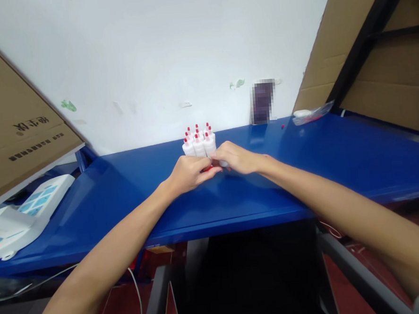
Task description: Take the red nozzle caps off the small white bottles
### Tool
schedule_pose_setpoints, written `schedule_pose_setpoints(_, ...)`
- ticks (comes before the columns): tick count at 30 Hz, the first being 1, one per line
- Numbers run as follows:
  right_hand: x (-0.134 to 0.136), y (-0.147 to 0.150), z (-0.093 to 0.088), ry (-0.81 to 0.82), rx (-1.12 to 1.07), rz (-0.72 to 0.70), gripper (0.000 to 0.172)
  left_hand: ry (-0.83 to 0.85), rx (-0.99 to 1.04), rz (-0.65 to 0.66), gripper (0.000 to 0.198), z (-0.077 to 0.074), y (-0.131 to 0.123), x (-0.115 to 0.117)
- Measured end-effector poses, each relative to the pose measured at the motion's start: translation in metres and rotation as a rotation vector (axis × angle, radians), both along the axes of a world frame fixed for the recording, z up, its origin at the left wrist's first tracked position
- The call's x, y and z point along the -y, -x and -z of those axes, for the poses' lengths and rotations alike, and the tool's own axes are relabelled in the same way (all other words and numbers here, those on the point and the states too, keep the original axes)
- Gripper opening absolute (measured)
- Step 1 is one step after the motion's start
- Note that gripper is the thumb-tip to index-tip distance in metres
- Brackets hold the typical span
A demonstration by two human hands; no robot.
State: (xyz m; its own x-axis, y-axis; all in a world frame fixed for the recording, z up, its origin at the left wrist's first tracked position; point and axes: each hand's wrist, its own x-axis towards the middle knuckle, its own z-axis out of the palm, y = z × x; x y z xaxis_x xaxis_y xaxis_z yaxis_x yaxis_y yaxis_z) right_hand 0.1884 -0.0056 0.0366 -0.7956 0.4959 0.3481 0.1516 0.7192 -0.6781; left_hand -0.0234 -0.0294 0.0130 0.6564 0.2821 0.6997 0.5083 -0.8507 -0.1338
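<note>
Left hand (190, 173) pinches a red cap (208, 168); right hand (237, 156) grips a white bottle (223, 163) (mostly hidden). Both backs face up.

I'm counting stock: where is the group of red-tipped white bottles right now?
In the head view, the white bottles stand on the blue table, near the picture's middle, just beyond the left hand and right hand, near the white wall.

printed characters (31, 124) on the carton (5, 101) are unreadable.
</note>
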Motion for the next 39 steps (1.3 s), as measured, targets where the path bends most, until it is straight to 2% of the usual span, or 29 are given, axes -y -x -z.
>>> schedule_pose_setpoints(4,0.006,0.000,-0.003,-0.134,0.043,-0.048,0.053,-0.100,-0.010,0.001,0.041,-0.001,0.001,0.001)
schedule_pose_setpoints(8,0.010,0.002,-0.004,-0.260,0.110,0.011,0.041,-0.139,-0.039,0.018,0.041,-0.003,0.003,0.002)
schedule_pose_setpoints(14,0.015,0.007,0.001,-0.317,0.194,0.065,0.036,-0.174,-0.116,0.013,0.047,-0.004,0.003,0.002)
schedule_pose_setpoints(23,0.015,0.008,0.002,-0.274,0.261,0.102,0.014,-0.213,-0.140,-0.020,0.045,-0.003,-0.001,0.003)
schedule_pose_setpoints(30,0.015,0.010,0.003,-0.240,0.199,0.119,0.011,-0.223,-0.145,-0.053,0.044,-0.001,-0.001,0.000)
schedule_pose_setpoints(39,0.011,0.009,0.004,-0.122,0.164,0.139,0.017,-0.077,-0.150,-0.071,0.040,-0.001,0.006,-0.005)
